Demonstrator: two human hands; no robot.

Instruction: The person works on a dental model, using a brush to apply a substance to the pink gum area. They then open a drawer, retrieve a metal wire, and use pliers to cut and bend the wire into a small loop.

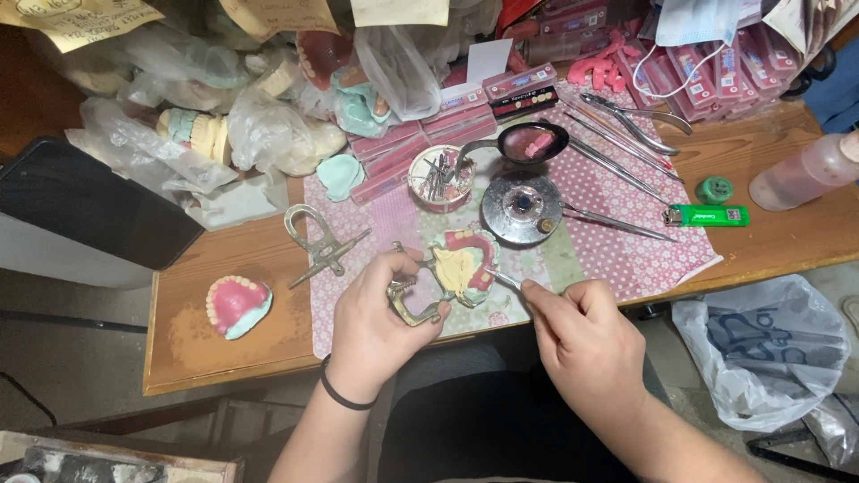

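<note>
Wax-up in hand, judged mid-course. Far left on wooden table (224,358): separate pink wax denture on pale plaster base (237,305), untouched. Left hand (380,326), fingers closed around brass hinged articulator (407,304) carrying yellow plaster cast with pink wax rim (463,266), just above table edge. Right hand (586,344), fingers pinching thin metal instrument (506,281), tip at rim. Teeth partly seated; further trimming judged outstanding.

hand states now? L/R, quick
Left hand: closed on the metal articulator carrying the dental model.
Right hand: closed on a thin metal tool, tip at the model.
</note>
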